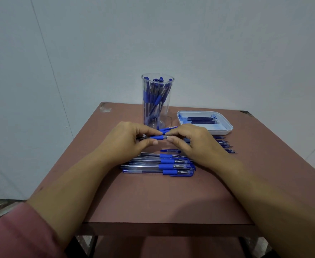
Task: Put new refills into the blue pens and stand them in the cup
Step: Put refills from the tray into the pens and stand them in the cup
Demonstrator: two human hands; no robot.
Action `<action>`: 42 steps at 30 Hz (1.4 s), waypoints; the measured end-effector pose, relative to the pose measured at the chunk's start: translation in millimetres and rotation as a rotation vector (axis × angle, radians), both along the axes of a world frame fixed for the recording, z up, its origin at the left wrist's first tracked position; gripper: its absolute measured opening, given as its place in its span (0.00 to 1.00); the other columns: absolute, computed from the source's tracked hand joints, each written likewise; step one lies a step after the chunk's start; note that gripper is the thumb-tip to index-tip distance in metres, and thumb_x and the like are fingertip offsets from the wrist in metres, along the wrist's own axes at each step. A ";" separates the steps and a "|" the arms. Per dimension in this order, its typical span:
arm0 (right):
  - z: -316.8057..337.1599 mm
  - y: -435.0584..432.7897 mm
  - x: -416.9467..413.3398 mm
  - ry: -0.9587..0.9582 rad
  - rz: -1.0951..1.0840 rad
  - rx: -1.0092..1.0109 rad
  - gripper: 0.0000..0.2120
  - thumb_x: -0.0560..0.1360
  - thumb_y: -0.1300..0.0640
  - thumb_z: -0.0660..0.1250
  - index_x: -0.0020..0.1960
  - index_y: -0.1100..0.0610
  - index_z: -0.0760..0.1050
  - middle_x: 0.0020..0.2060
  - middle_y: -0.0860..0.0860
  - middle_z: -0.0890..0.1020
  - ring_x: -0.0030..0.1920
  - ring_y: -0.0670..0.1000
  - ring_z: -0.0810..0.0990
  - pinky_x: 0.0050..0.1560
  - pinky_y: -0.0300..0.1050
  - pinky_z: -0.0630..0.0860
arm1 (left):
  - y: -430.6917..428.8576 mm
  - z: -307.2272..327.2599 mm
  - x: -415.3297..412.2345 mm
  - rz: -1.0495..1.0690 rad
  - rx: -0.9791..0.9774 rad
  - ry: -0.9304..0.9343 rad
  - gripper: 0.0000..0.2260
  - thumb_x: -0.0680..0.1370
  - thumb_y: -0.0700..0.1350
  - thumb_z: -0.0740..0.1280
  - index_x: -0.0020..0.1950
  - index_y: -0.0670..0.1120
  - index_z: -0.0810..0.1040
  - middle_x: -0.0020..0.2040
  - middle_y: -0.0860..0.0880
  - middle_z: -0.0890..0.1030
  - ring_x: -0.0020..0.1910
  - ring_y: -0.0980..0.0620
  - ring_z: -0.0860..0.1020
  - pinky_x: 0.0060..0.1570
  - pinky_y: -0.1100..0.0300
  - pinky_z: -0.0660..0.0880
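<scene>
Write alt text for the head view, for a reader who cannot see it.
The left hand and right hand pinch one blue pen above a table. Behind stand a filled cup and a tray of refills; loose pens lie nearer.

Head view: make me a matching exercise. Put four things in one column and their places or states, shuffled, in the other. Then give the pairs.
Things
1. clear cup
2. white tray
3. held pen
4. row of pens

Places or states
a. lying flat on the table, nearest the person
b. pinched between left hand and right hand
c. upright at the back, holds standing pens
d. back right, refills lying in it

Pairs: 1-c, 2-d, 3-b, 4-a
</scene>
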State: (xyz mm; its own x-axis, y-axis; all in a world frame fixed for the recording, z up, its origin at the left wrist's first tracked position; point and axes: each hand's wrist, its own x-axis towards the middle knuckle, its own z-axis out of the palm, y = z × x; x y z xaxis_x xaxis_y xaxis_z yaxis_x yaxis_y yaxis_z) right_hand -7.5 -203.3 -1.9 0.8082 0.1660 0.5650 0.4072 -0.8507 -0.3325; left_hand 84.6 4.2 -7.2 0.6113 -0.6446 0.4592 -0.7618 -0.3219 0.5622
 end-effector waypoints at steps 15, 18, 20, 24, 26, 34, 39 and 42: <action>-0.5 1.2 2.0 -0.020 0.010 -0.009 0.07 0.76 0.55 0.70 0.53 0.56 0.80 0.43 0.48 0.81 0.43 0.46 0.78 0.46 0.45 0.76 | 0.2 0.7 -1.4 -0.005 -0.010 -0.012 0.12 0.74 0.49 0.74 0.56 0.59 0.83 0.49 0.60 0.84 0.47 0.63 0.81 0.51 0.55 0.78; 0.9 2.5 3.0 -0.031 0.008 0.013 0.08 0.77 0.53 0.68 0.52 0.56 0.81 0.42 0.48 0.81 0.43 0.46 0.78 0.45 0.42 0.74 | 0.5 0.6 -1.2 -0.002 -0.021 -0.058 0.12 0.74 0.50 0.73 0.56 0.59 0.83 0.50 0.60 0.84 0.48 0.63 0.81 0.50 0.55 0.79; 1.6 3.4 3.2 -0.037 0.005 0.021 0.08 0.77 0.54 0.68 0.52 0.56 0.82 0.43 0.48 0.82 0.44 0.45 0.78 0.46 0.40 0.74 | 0.3 0.8 -0.6 0.007 -0.018 -0.083 0.12 0.73 0.50 0.74 0.56 0.58 0.83 0.50 0.59 0.84 0.48 0.62 0.81 0.49 0.55 0.79; 5.0 -5.8 0.4 0.060 -0.062 -0.019 0.11 0.76 0.52 0.70 0.57 0.51 0.81 0.43 0.37 0.77 0.46 0.42 0.72 0.49 0.35 0.70 | 1.5 -0.8 4.1 0.058 -0.030 -0.077 0.12 0.73 0.49 0.74 0.56 0.60 0.83 0.49 0.60 0.84 0.48 0.61 0.81 0.50 0.52 0.79; 5.7 -14.3 -1.0 0.145 -0.098 -0.097 0.13 0.74 0.48 0.71 0.58 0.48 0.81 0.46 0.39 0.78 0.49 0.44 0.69 0.54 0.42 0.69 | 3.0 -0.8 6.1 0.082 -0.040 -0.062 0.12 0.73 0.50 0.74 0.55 0.60 0.83 0.48 0.60 0.84 0.48 0.61 0.81 0.50 0.52 0.79; 7.8 -12.4 -1.3 0.304 -0.162 -0.248 0.11 0.77 0.47 0.67 0.57 0.47 0.80 0.52 0.43 0.78 0.55 0.47 0.69 0.61 0.50 0.67 | 3.2 1.6 3.6 0.079 -0.002 -0.036 0.12 0.73 0.49 0.74 0.56 0.61 0.82 0.50 0.60 0.84 0.50 0.62 0.80 0.53 0.57 0.78; 11.2 -13.5 -6.0 0.223 -0.200 0.036 0.08 0.78 0.54 0.67 0.57 0.51 0.77 0.44 0.41 0.77 0.46 0.40 0.74 0.46 0.27 0.69 | 4.2 -0.6 5.7 0.071 -0.008 -0.026 0.12 0.74 0.49 0.74 0.56 0.61 0.82 0.50 0.61 0.84 0.50 0.62 0.80 0.53 0.56 0.78; 11.3 -9.6 -6.6 0.196 -0.154 0.080 0.07 0.78 0.54 0.67 0.56 0.50 0.77 0.43 0.42 0.78 0.45 0.40 0.75 0.44 0.27 0.69 | 3.4 -1.4 6.3 0.058 0.000 -0.040 0.12 0.73 0.49 0.74 0.55 0.60 0.83 0.50 0.61 0.84 0.48 0.64 0.80 0.52 0.60 0.77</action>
State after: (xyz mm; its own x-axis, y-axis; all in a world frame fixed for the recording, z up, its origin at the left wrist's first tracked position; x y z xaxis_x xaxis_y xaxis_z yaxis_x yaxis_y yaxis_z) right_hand -14.1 -212.9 9.3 0.9160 -0.0065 0.4012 0.1956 -0.8657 -0.4607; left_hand 90.9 7.6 -8.7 0.6291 -0.6083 0.4840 -0.7634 -0.3661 0.5321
